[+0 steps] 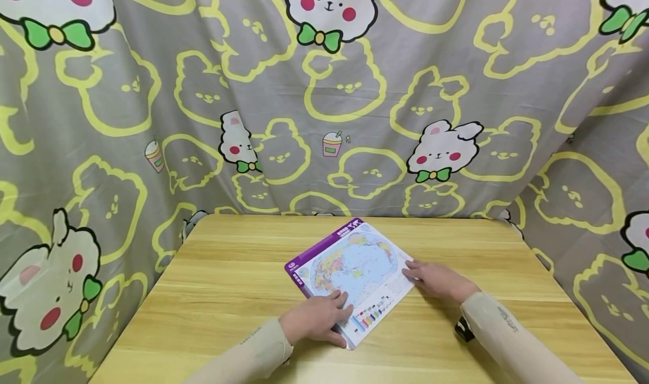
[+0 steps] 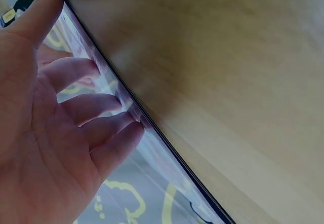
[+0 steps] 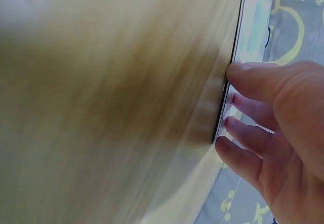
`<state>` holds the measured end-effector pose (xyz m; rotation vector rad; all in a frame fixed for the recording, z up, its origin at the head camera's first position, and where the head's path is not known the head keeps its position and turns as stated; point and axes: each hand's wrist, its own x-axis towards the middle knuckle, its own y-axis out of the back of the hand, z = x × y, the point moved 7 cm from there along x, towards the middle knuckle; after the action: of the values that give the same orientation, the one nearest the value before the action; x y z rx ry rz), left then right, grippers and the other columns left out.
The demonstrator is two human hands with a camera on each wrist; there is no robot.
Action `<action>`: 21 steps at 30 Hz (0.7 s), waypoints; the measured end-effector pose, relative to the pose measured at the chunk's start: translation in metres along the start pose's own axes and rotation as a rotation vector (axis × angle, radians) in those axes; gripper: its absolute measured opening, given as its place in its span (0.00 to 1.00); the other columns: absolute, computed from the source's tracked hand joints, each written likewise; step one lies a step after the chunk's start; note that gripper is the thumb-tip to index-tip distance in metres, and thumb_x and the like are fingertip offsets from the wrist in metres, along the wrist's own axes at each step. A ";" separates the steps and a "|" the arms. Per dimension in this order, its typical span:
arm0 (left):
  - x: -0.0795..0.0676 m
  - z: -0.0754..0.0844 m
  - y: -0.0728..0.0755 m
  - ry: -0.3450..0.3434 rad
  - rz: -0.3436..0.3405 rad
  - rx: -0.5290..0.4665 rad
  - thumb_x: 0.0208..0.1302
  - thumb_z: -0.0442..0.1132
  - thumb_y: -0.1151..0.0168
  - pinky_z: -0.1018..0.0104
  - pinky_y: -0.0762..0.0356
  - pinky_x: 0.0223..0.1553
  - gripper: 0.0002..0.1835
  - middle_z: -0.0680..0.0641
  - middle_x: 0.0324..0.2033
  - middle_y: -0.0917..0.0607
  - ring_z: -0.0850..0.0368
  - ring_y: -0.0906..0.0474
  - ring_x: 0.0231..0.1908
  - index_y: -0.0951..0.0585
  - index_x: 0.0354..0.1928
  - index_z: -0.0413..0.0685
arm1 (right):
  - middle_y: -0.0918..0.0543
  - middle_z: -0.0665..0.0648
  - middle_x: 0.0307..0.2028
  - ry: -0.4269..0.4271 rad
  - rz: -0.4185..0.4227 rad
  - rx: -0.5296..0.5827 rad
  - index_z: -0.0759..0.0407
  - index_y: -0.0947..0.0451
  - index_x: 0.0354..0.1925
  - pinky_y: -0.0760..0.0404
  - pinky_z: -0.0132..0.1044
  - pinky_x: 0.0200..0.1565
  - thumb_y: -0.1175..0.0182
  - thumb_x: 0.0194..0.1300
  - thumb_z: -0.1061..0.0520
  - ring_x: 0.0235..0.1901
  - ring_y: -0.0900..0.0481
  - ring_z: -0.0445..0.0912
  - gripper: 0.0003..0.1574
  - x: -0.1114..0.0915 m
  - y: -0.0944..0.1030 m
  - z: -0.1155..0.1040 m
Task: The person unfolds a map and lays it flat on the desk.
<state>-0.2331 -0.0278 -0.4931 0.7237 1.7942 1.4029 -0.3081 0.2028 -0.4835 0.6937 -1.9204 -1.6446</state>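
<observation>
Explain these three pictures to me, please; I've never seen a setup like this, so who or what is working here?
There is no robot here: a person works with two bare hands. The large picture comes from a camera worn on the head, looking forward and down. The other two come from cameras on the wrists, so each shows one hand close up: the left hand and the right hand.

On the wooden table lies a printed world map with a purple border, turned at an angle. Both hands touch it near its edges, with fingers resting on its printed face; neither hand lifts it. Behind the table hangs a grey curtain with cartoon animals.
</observation>
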 end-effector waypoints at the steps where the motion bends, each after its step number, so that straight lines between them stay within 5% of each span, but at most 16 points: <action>1: 0.000 0.001 0.000 0.000 0.004 -0.002 0.56 0.72 0.50 0.61 0.33 0.60 0.43 0.42 0.67 0.35 0.47 0.38 0.65 0.33 0.68 0.54 | 0.26 0.70 0.57 -0.001 0.001 -0.002 0.64 0.23 0.56 0.28 0.56 0.54 0.44 0.66 0.63 0.56 0.28 0.64 0.19 0.001 0.000 0.000; 21: 0.001 0.013 0.005 -0.027 0.050 0.018 0.63 0.66 0.51 0.63 0.27 0.55 0.34 0.43 0.64 0.31 0.48 0.34 0.63 0.31 0.67 0.60 | 0.28 0.69 0.59 -0.026 -0.060 0.008 0.62 0.24 0.57 0.31 0.57 0.57 0.47 0.67 0.65 0.57 0.30 0.64 0.21 0.014 0.002 0.009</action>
<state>-0.2226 -0.0184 -0.4903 0.7991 1.7810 1.4046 -0.3241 0.2002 -0.4824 0.7425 -1.9430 -1.6910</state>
